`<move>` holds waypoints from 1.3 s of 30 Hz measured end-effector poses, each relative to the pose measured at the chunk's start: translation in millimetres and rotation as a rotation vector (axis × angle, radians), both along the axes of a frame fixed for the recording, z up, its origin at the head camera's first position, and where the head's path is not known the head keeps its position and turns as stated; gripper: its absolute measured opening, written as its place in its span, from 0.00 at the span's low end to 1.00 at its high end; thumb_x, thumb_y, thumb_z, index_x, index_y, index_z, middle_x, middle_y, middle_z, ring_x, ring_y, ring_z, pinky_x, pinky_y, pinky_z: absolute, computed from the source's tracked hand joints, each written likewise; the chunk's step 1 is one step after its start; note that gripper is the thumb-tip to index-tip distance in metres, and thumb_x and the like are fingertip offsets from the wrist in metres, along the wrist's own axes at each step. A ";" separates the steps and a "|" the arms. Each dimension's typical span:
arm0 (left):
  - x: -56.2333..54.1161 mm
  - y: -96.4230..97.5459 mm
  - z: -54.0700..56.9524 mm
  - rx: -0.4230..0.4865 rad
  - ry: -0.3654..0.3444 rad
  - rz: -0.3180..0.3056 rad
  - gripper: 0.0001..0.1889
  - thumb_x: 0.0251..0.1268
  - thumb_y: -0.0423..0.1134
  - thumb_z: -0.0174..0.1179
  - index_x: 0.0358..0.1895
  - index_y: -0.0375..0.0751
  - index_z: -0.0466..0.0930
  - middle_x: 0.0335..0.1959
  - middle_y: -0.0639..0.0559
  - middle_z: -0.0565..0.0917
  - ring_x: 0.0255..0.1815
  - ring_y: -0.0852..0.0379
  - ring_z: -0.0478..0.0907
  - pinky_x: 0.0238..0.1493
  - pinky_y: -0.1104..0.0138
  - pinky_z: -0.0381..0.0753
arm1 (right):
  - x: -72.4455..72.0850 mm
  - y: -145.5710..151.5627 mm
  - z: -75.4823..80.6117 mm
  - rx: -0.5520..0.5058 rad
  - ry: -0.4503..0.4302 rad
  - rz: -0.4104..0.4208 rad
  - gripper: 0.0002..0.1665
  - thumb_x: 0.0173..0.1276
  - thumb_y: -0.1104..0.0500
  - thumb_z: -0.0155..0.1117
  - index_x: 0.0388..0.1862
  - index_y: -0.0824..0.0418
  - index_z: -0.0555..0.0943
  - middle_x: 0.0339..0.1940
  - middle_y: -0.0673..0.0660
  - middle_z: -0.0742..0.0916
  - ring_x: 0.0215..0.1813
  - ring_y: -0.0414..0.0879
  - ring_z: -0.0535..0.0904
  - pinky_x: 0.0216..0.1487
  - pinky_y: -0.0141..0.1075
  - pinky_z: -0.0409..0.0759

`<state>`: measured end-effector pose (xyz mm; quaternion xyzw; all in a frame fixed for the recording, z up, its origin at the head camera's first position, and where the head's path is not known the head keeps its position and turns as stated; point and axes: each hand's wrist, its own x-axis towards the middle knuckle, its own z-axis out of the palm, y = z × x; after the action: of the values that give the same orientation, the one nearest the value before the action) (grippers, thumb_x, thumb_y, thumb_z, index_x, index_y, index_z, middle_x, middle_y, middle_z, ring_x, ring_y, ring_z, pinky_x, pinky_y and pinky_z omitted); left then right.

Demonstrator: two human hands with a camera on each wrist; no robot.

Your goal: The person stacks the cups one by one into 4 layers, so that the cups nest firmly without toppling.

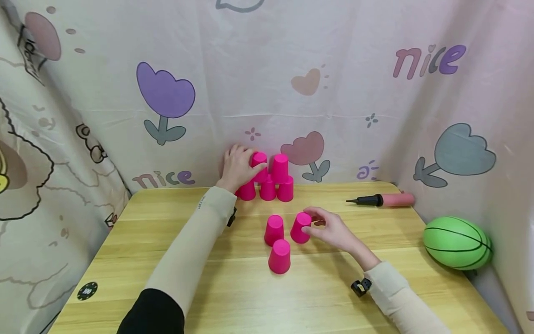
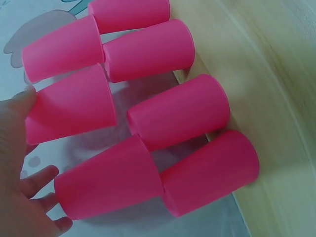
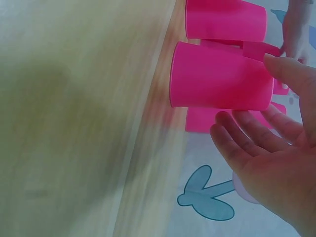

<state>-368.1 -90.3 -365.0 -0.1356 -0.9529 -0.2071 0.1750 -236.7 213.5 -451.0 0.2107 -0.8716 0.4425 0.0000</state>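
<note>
Several pink cups stand upside down in a two-level stack at the back of the table. My left hand (image 1: 238,168) is at the upper level, its thumb and forefinger pinching the closed end of the middle upper cup (image 2: 71,106). Its other fingers lie against the left upper cup (image 2: 108,177), which the hand hides in the head view. My right hand (image 1: 333,229) holds a slightly tilted cup (image 1: 301,228) between thumb and fingers. Just left of it stand two loose cups, one farther back (image 1: 274,230) and one nearer (image 1: 279,257). The right upper cup (image 1: 280,168) is untouched.
A pink and black hand pump (image 1: 392,200) lies at the back right, with a green ball (image 1: 457,243) at the table's right edge. The black round chip (image 1: 87,291) is at the front left. A patterned curtain (image 1: 250,83) hangs close behind the stack.
</note>
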 end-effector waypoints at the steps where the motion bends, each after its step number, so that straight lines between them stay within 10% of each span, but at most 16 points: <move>1: -0.7 -0.3 -0.9 -0.002 0.002 0.005 0.33 0.66 0.58 0.70 0.70 0.45 0.79 0.70 0.40 0.78 0.79 0.38 0.62 0.82 0.36 0.56 | -0.1 -0.6 -0.1 -0.007 -0.002 0.003 0.34 0.67 0.56 0.78 0.69 0.65 0.78 0.61 0.62 0.88 0.58 0.54 0.86 0.63 0.51 0.86; 25: -6.3 -3.5 -5.2 -0.071 -0.032 0.097 0.34 0.67 0.57 0.68 0.72 0.44 0.77 0.69 0.37 0.77 0.78 0.35 0.63 0.80 0.37 0.61 | -5.4 -7.0 -15.6 0.015 -0.127 0.047 0.37 0.66 0.58 0.78 0.71 0.67 0.74 0.56 0.63 0.88 0.56 0.55 0.86 0.61 0.50 0.87; 39: 4.3 -6.7 9.1 -0.036 0.026 -0.007 0.41 0.68 0.57 0.69 0.78 0.42 0.68 0.75 0.38 0.74 0.80 0.36 0.62 0.82 0.38 0.59 | -3.7 -4.2 -18.9 0.028 -0.143 0.057 0.37 0.65 0.58 0.79 0.70 0.65 0.76 0.55 0.61 0.89 0.56 0.54 0.86 0.61 0.50 0.87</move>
<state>-363.8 -96.9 -355.9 -0.1446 -0.9537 -0.1886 0.1844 -240.4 209.3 -469.9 0.2032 -0.8691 0.4441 -0.0778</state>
